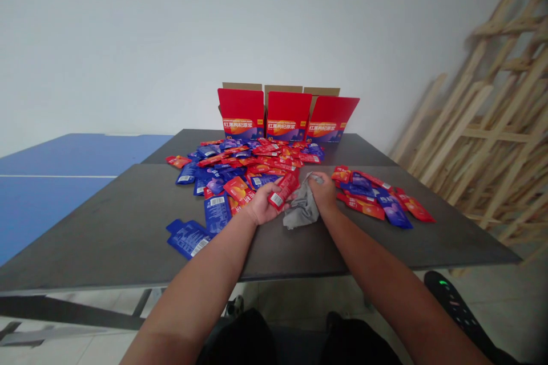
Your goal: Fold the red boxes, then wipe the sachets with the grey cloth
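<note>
My left hand (263,203) is closed on a red pouch (284,189), its barcode end tilted toward me. In my right hand (324,191) a crumpled grey cloth (302,208) is gripped, hanging down against the pouch's right side. Beyond and left of my left hand spreads a big heap of red and blue pouches (257,159). One blue pouch (188,238) lies apart near my left forearm. To the right of my right hand is a smaller pile of red and blue pouches (368,194).
Three open red cartons (289,111) stand in a row at the back of the dark grey table (107,228). A blue ping-pong table (64,168) adjoins on the left. Wooden frames (492,125) lean on the wall at right. A dark object with buttons (454,302) is below the table's right edge.
</note>
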The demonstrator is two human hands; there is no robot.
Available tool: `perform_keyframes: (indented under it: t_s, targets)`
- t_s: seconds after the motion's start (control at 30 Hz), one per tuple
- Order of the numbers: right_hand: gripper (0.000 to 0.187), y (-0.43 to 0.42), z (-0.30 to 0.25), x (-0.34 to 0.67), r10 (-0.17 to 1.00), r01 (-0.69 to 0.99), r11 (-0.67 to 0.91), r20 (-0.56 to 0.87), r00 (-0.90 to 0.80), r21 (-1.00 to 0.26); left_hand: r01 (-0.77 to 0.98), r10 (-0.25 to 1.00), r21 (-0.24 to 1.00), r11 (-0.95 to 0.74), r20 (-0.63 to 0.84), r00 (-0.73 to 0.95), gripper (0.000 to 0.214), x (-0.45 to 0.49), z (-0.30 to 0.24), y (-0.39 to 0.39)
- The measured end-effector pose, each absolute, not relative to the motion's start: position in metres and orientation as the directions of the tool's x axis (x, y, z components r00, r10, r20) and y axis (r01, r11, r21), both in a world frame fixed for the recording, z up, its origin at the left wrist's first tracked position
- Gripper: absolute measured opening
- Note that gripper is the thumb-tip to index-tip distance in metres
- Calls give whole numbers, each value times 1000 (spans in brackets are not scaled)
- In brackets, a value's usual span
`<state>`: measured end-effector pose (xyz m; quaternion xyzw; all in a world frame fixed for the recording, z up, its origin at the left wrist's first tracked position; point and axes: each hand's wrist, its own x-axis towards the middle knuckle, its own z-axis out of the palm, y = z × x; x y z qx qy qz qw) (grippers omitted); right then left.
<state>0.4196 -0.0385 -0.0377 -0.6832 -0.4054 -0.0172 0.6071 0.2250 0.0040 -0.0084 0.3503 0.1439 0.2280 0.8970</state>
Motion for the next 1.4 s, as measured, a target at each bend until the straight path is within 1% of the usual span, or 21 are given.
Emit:
perform_keyframes:
  t_s: [0.07, 0.1, 0.17, 0.23, 0.3, 0.33, 0.4, 0.43, 0.53, 0.63, 0.73, 0.8, 0.9, 0.97, 1.07, 1.13, 1.2, 1.3, 1.37, 1.4]
  targets:
    - [20, -43, -35, 416, 498, 630, 101, 588, 637, -770, -384, 544, 610, 693, -93, 834, 54, 225, -8, 8]
    - [19, -46, -32, 412, 485, 688, 137, 654, 581, -713, -425, 569, 574, 700, -89, 817, 53, 226, -9, 10]
    - [16, -54, -29, 400, 487, 805, 243, 786, 381, -541, -492, 623, 535, 687, -84, 778, 53, 227, -10, 14]
    - [16, -61, -27, 387, 516, 855, 378, 848, 124, -355, -513, 647, 534, 673, -87, 758, 50, 228, -10, 16]
    - [18, -65, -27, 376, 541, 838, 505, 832, -122, -206, -485, 631, 551, 679, -98, 770, 47, 229, -10, 16]
    - [19, -66, -28, 373, 550, 820, 552, 805, -221, -152, -472, 622, 564, 678, -97, 777, 46, 229, -9, 15]
    - [22, -65, -30, 369, 568, 798, 596, 749, -340, -90, -466, 623, 595, 655, -76, 778, 46, 231, -9, 11]
    - [23, -65, -31, 368, 580, 801, 593, 732, -356, -80, -466, 628, 614, 637, -64, 775, 47, 231, -9, 9]
    - [24, -63, -33, 370, 618, 846, 521, 733, -284, -112, -423, 622, 669, 611, -74, 780, 48, 235, -13, 2]
    - [20, -62, -32, 372, 626, 882, 439, 762, -166, -168, -368, 591, 696, 616, -100, 800, 41, 238, -16, -2]
    - [16, -61, -31, 376, 614, 902, 348, 789, -14, -256, -365, 573, 722, 587, -53, 818, 39, 238, -15, -5]
    - [15, -59, -30, 380, 611, 899, 293, 787, 86, -326, -336, 542, 754, 564, -31, 840, 45, 237, -14, -6]
    - [14, -56, -28, 387, 618, 876, 237, 761, 198, -420, -279, 517, 802, 527, -42, 855, 64, 235, -12, -7]
    - [13, -54, -27, 392, 613, 860, 205, 747, 259, -467, -261, 517, 812, 522, -59, 854, 75, 233, -13, -6]
    - [11, -51, -27, 402, 579, 835, 172, 740, 343, -522, -240, 508, 804, 544, -88, 857, 77, 232, -14, -5]
    - [10, -48, -27, 409, 559, 809, 159, 727, 399, -566, -238, 495, 788, 567, -96, 863, 74, 231, -13, -4]
    - [11, -46, -27, 414, 551, 771, 138, 695, 462, -622, -276, 498, 756, 594, -76, 864, 70, 229, -10, -3]
    - [14, -45, -26, 417, 530, 710, 104, 643, 553, -696, -395, 556, 687, 610, -17, 831, 61, 227, -6, 1]
    - [16, -47, -25, 415, 515, 708, 119, 653, 556, -697, -477, 620, 648, 594, 9, 784, 55, 226, -5, 6]
    - [16, -49, -24, 412, 515, 726, 146, 678, 524, -672, -514, 656, 633, 579, 12, 754, 53, 226, -5, 9]
